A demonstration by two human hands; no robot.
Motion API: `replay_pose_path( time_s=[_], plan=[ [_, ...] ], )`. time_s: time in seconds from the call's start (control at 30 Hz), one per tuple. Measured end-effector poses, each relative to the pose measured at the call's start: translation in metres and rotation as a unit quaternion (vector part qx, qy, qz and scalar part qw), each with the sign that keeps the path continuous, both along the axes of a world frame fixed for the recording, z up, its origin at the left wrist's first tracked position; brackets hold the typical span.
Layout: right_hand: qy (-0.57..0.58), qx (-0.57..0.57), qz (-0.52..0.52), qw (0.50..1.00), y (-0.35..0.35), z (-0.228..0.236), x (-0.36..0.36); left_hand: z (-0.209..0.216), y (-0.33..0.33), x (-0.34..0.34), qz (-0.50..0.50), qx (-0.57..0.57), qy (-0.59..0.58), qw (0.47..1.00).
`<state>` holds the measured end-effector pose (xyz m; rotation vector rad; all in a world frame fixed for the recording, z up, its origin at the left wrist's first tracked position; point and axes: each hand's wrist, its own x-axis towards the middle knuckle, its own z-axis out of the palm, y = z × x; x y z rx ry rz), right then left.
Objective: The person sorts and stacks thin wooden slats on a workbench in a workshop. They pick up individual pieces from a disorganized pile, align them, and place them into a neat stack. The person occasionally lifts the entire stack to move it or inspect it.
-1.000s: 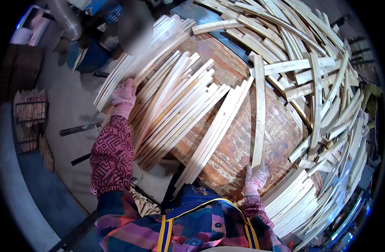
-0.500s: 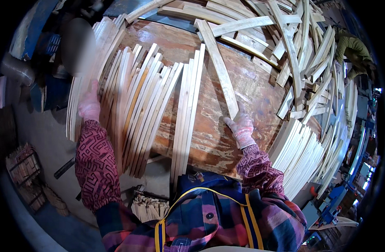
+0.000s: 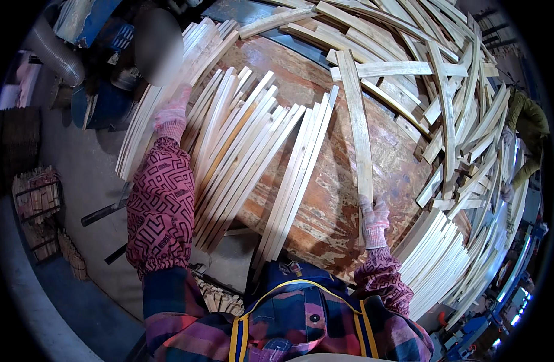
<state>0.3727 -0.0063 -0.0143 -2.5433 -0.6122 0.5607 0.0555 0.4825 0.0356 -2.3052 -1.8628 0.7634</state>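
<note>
My right hand (image 3: 375, 223), in a pale pink glove, is closed around the near end of a long wooden slat (image 3: 357, 133). The slat's far end lies by the loose pile at the back of the table. On the left, my gloved left hand (image 3: 171, 114) rests with fingers stretched out on a stack of wooden strips (image 3: 141, 136). Beside it stands a row of strips on edge (image 3: 240, 163), one with an orange-brown edge. A narrower bundle of strips (image 3: 301, 175) sits to its right, between my hands.
A worn brown wooden tabletop (image 3: 325, 199) spreads under the strips. A tangled pile of slats (image 3: 403, 69) covers its far right, with another stack of strips (image 3: 434, 259) at the near right. Another person's sleeve (image 3: 525, 117) shows at the right. A ribbed duct (image 3: 59, 54) hangs at the upper left.
My right hand has closed on the slat's end, and the slat has been drawn nearer and now points more straight toward me. The view has shifted; my left hand stays at the left stack.
</note>
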Motion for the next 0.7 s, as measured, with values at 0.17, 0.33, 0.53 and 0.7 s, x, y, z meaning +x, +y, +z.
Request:
replay_pose_path(
  time_s=[0.17,0.33,0.53,0.7],
  plan=[
    [-0.021,-0.073,0.007,0.997,0.018,0.025,-0.001,0.004,0.017,0.01,0.199,-0.001,-0.096,0.975],
    [-0.209,-0.028,0.159,0.964,0.027,0.03,0.044,0.086,-0.029,0.072,-0.173,0.05,-0.059,0.982],
    [-0.297,0.141,0.451,0.83,0.11,0.105,0.077,0.123,-0.199,0.114,-0.376,-0.164,-0.203,0.889],
    [-0.35,0.042,0.065,0.933,0.118,0.057,0.215,0.046,-0.279,0.034,-0.067,-0.192,-0.471,0.858]
  ],
)
